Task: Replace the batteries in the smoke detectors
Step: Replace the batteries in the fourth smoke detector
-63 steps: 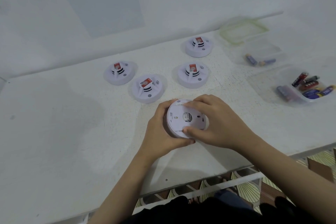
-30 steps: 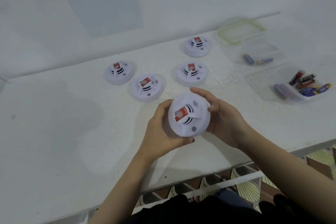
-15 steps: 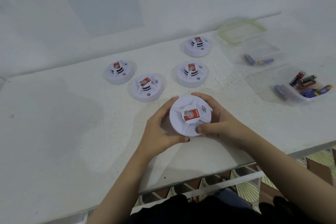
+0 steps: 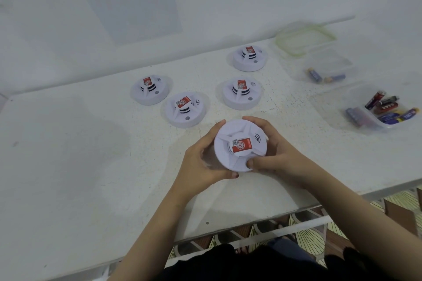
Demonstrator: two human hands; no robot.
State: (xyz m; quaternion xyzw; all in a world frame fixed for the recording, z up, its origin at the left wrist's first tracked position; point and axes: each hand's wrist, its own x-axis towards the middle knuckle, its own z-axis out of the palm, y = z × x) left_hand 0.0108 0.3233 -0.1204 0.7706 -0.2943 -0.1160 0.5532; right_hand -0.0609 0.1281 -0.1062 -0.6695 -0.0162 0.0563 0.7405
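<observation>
Head view showed a two-handed grip closed on one smoke detector (image 4: 240,143). The left hand (image 4: 201,163) cupped its left rim, thumb along the near edge. The right hand (image 4: 279,155) wrapped the right side, thumb pressed on the near part of the face. The detector lay between the palms, face up with its red label toward the camera, so its underside was hidden. Being round, it had no long axis, only a flat one pointing up. I could not tell whether it rested on the desk (image 4: 91,166) or hung just above it.

Neither hand was nearer, as both were on it. Both forearms came in low from the near edge, wrists bent inward. To my eye that pose suited twisting the body shut or setting it down.

Four other detectors (image 4: 185,109) sat face up beyond the grip, toward the wall. A clear tub (image 4: 331,102) of batteries (image 4: 386,107) stood well apart on the right hand's side, so I judged that hand better placed for any reach there. A second tub (image 4: 326,61) with two batteries and a lid (image 4: 304,40) lay farther back.
</observation>
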